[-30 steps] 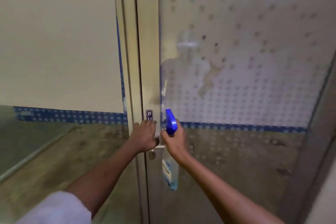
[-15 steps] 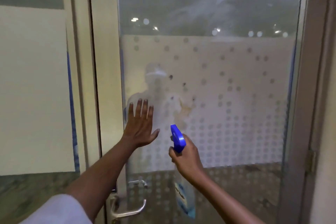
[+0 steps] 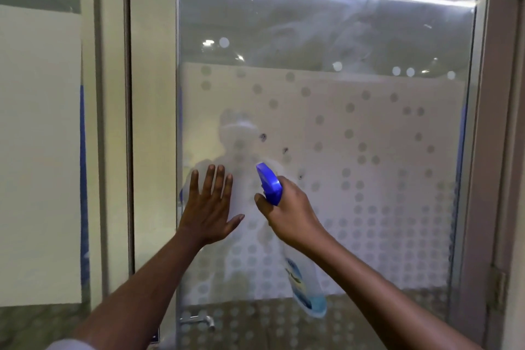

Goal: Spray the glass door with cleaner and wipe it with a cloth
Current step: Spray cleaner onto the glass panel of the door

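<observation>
The glass door [image 3: 369,136] fills the view, with a frosted band of grey dots across its middle and clear glass above. My left hand [image 3: 208,207] lies flat against the glass near the door's left edge, fingers spread. My right hand [image 3: 287,213] grips a clear spray bottle [image 3: 305,284] with a blue trigger head [image 3: 270,183], its nozzle pointing up and left close to the glass. Blue liquid sits low in the bottle. No cloth is in view.
The door's cream frame [image 3: 153,122] runs down the left, with a fixed frosted pane [image 3: 39,150] beyond it. A metal handle [image 3: 199,321] sticks out at the bottom left. The grey door jamb [image 3: 494,150] and a hinge [image 3: 498,290] stand on the right.
My left hand let go of the door handle and rose to press flat on the glass. My right hand lifted the spray bottle higher, and my view tilted upward.
</observation>
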Action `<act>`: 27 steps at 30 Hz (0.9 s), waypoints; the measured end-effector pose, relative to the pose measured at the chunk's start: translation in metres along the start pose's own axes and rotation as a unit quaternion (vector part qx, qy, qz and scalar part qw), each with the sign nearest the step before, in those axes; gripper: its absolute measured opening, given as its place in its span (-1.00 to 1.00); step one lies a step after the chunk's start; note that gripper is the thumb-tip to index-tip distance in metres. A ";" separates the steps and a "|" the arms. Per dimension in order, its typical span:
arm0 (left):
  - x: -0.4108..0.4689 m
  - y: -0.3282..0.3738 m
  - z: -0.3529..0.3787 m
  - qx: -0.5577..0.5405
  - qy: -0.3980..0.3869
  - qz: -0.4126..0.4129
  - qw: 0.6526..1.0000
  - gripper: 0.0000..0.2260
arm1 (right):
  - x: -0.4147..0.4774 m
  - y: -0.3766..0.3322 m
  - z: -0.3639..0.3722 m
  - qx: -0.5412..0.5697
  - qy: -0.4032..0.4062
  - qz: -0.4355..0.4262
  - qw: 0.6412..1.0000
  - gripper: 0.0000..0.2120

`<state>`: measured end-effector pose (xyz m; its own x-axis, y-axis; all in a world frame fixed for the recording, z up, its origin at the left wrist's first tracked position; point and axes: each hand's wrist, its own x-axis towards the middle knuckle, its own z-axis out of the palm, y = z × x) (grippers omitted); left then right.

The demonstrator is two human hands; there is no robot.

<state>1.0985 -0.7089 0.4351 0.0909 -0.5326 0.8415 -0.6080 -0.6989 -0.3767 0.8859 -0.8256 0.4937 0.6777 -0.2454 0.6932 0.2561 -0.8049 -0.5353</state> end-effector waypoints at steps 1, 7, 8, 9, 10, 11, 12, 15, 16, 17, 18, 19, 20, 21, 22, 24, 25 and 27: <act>0.000 0.000 0.000 0.000 0.003 0.000 1.000 -0.15 | 0.005 -0.001 0.000 -0.008 0.001 -0.002 1.000 -0.76; 0.000 0.000 0.000 -0.002 0.007 -0.001 1.000 -0.17 | 0.023 -0.010 0.003 -0.007 -0.015 0.007 1.000 -0.84; 0.000 0.000 0.000 -0.002 0.004 -0.002 1.000 -0.17 | 0.025 -0.012 0.002 -0.011 -0.009 0.006 1.000 -0.83; 0.000 0.000 0.000 -0.001 0.001 -0.002 1.000 -0.17 | 0.026 -0.014 0.002 -0.015 0.001 0.004 1.000 -0.82; 0.000 0.000 0.000 0.000 -0.004 -0.003 1.000 -0.17 | 0.028 -0.016 0.001 -0.018 0.012 0.002 1.000 -0.82; 0.000 0.000 0.000 0.001 -0.008 -0.004 1.000 -0.18 | 0.029 -0.018 0.000 -0.015 0.021 0.001 1.000 -0.82; 0.000 0.000 -0.001 0.001 -0.012 -0.005 1.000 -0.18 | 0.030 -0.020 -0.002 -0.002 0.030 0.001 1.000 -0.82; 0.000 0.001 -0.001 0.004 -0.022 -0.008 1.000 -0.18 | 0.032 -0.022 -0.009 0.044 0.058 0.009 0.997 -0.84; 0.000 0.001 -0.001 0.005 -0.023 -0.009 1.000 -0.17 | 0.033 -0.022 -0.012 0.048 0.070 0.012 0.996 -0.84; 0.001 0.000 -0.001 0.006 -0.024 -0.011 1.000 -0.17 | 0.035 -0.020 -0.016 0.050 0.081 0.019 0.995 -0.83; 0.001 0.000 -0.001 0.007 -0.025 -0.011 1.000 -0.16 | 0.036 -0.018 -0.020 0.055 0.093 0.028 0.994 -0.82; 0.001 0.000 -0.001 0.007 -0.025 -0.012 1.000 -0.16 | 0.038 -0.017 -0.024 0.062 0.105 0.036 0.992 -0.81; 0.001 0.000 -0.001 0.008 -0.025 -0.011 1.000 -0.16 | 0.039 -0.015 -0.028 0.069 0.116 0.041 0.990 -0.79; 0.001 0.000 -0.001 0.009 -0.025 -0.010 1.000 -0.16 | 0.039 -0.013 -0.032 0.072 0.126 0.044 0.988 -0.78; 0.001 0.000 -0.001 0.010 -0.024 -0.008 1.000 -0.16 | 0.039 -0.010 -0.035 0.073 0.136 0.045 0.987 -0.77; 0.001 0.000 -0.001 0.013 -0.023 -0.007 1.000 -0.16 | 0.037 -0.006 -0.041 0.073 0.158 0.041 0.984 -0.79; 0.001 0.000 -0.001 0.015 -0.024 -0.007 1.000 -0.16 | 0.036 -0.003 -0.044 0.075 0.169 0.038 0.982 -0.79; 0.001 0.001 -0.001 0.017 -0.028 -0.010 0.999 -0.16 | 0.032 0.002 -0.050 0.081 0.183 0.042 0.979 -0.80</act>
<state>1.0972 -0.7095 0.4363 0.1469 -0.5443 0.8259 -0.5791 -0.7242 -0.3744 0.8736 -0.8620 0.5395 0.4153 -0.5080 0.7546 0.3373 -0.6844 -0.6464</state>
